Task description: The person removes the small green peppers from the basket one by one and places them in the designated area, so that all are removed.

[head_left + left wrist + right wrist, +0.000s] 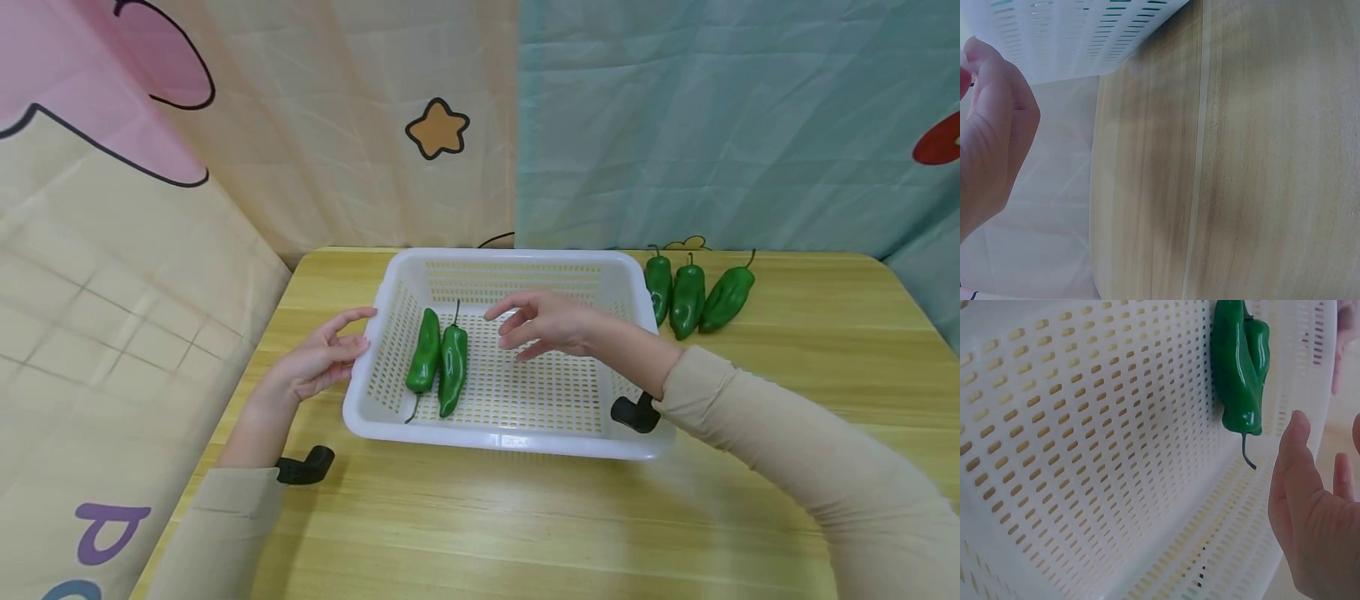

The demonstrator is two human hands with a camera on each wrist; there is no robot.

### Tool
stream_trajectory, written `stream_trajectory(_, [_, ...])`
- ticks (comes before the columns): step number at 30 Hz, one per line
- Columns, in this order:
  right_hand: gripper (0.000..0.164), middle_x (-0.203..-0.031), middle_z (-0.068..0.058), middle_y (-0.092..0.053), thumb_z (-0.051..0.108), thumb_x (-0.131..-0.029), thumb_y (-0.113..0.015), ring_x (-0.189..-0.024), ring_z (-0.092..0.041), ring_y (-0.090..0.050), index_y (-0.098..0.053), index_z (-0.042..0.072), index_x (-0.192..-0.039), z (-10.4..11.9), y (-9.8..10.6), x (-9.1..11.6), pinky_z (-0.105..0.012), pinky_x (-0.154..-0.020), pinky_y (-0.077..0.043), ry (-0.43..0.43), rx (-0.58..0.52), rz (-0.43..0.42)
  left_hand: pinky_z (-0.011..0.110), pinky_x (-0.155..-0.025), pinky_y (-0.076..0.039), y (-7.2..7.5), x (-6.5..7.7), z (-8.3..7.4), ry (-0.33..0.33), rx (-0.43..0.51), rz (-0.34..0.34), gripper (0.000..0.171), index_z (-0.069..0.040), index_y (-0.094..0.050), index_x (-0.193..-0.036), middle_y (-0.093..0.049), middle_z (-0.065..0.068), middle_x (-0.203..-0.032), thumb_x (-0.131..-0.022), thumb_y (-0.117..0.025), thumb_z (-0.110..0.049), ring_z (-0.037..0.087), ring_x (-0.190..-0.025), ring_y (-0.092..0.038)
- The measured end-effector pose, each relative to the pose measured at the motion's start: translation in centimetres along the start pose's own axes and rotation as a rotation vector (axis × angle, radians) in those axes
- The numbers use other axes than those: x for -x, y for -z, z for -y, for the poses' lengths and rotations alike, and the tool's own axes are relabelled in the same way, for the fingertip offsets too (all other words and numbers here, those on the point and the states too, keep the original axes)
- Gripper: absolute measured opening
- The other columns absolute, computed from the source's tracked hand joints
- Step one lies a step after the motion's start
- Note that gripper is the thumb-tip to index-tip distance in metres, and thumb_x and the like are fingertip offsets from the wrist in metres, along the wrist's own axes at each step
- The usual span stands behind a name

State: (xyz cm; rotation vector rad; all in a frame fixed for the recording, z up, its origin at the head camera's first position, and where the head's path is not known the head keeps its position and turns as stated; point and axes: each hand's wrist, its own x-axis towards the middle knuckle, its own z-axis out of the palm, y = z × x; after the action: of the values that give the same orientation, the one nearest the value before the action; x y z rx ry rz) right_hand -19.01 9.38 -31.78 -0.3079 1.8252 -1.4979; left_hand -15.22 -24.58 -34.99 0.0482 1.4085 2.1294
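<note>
A white plastic basket (517, 443) with slotted sides stands on the table. Two long green peppers lie side by side in its left part, the left pepper (424, 354) with its stem toward the front and the right pepper (453, 371) with its stem toward the back. My left hand (322, 354) holds the basket's left rim; in the left wrist view its curled fingers (1004, 100) are at the basket's edge. Over the middle of the basket hovers my right hand (547, 323), fingers spread and loosely bent, with nothing in it, to the right of the peppers.
Three more green peppers lie on the wooden table (480, 525) at the back right, beside the basket: a left one (658, 287), a middle one (687, 302) and a right one (726, 300). Printed curtains (337, 125) hang behind the table and along its left side.
</note>
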Motion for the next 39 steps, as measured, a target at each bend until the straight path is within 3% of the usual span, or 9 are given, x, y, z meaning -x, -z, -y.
stream_trajectory(9, [0.045, -0.097, -0.012, -0.053, -0.008, -0.085, -0.060, -0.094, -0.030, -0.057, -0.048, -0.001, -0.128, -0.8, -1.2, -1.5, -0.053, -0.090, -0.047, -0.026, -0.031, 0.006, 0.033, -0.075, -0.056, 0.0, 0.0, 0.0, 0.001, -0.003, -0.005, 0.039, -0.016, -0.040, -0.125, -0.065, 0.009, -0.096, -0.094, -0.046, 0.006, 0.022, -0.091, -0.065])
stream_trajectory(16, [0.046, -0.092, -0.010, -0.055, -0.008, -0.084, -0.061, -0.093, -0.032, -0.057, -0.050, 0.000, -0.129, -1.2, -2.1, -2.5, -0.049, -0.086, -0.051, -0.035, -0.005, 0.007, 0.034, -0.076, -0.056, 0.0, 0.0, 0.0, 0.001, 0.002, -0.008, 0.038, -0.017, -0.042, -0.123, -0.065, 0.009, -0.096, -0.094, -0.046, 0.007, 0.022, -0.092, -0.065])
stream_trajectory(29, [0.050, -0.087, -0.007, -0.053, -0.011, -0.081, -0.063, -0.073, -0.016, -0.056, -0.053, 0.004, -0.127, -2.1, -3.3, -4.7, -0.043, -0.080, -0.054, -0.069, -0.020, -0.018, 0.034, -0.076, -0.056, 0.2, -0.1, 0.1, 0.000, -0.016, -0.010, 0.038, -0.017, -0.042, -0.124, -0.065, 0.009, -0.096, -0.094, -0.046, 0.006, 0.022, -0.092, -0.065])
stream_trajectory(39, [0.050, -0.098, -0.015, -0.055, -0.013, -0.080, -0.063, -0.070, -0.018, -0.057, -0.055, 0.006, -0.126, -2.8, -4.3, -6.2, -0.038, -0.071, -0.056, -0.075, -0.040, -0.078, 0.034, -0.076, -0.056, 0.3, -0.1, 0.1, -0.011, -0.009, 0.013, 0.038, -0.017, -0.043, -0.123, -0.065, 0.010, -0.097, -0.094, -0.047, 0.007, 0.022, -0.092, -0.065])
